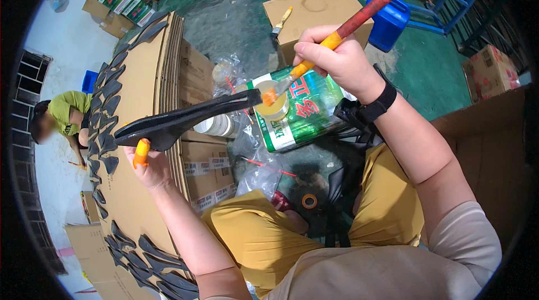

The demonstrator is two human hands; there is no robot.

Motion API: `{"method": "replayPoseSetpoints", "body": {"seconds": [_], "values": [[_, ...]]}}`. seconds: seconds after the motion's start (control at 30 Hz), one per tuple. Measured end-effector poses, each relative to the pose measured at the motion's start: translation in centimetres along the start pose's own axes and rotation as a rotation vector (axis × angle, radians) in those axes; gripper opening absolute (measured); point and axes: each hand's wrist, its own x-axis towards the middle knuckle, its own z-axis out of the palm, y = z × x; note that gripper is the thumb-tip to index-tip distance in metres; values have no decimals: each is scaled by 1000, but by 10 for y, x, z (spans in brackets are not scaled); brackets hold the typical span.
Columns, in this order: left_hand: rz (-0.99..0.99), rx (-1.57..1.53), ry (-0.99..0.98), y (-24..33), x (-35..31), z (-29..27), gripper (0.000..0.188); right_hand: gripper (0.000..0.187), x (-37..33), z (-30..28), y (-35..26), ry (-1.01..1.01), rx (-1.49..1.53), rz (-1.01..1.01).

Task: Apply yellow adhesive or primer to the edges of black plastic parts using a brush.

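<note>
Brush [351, 23] slanted beside black part [185, 121], mid-frame.
Right hand's [341, 65] fingers, upper centre, gripped the brush; left hand's [152, 172], centre left, grasped the part.

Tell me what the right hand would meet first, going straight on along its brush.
The right hand leads with its brush, likely meeting the black part first, at its end; the pale tub seems farther below, though depth is unclear.

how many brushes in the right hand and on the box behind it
2: a red-handled brush in the right hand, a yellow-handled brush on the cardboard box. The hand covers part of that box, so more may be hidden.
</note>
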Motion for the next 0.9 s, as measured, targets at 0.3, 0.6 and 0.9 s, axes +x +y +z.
{"method": "replayPoseSetpoints", "body": {"seconds": [0.3,0.6,0.9], "values": [[77,181,62,7,-5,2,45,25,26,18,78,-69,-328,116],[347,853,-189,18,-10,63,21,18,36,26,99,-212,-519,-15],[456,1149,-446,33,-16,100,11,18,52,-17,28,-47,188,266]]}}
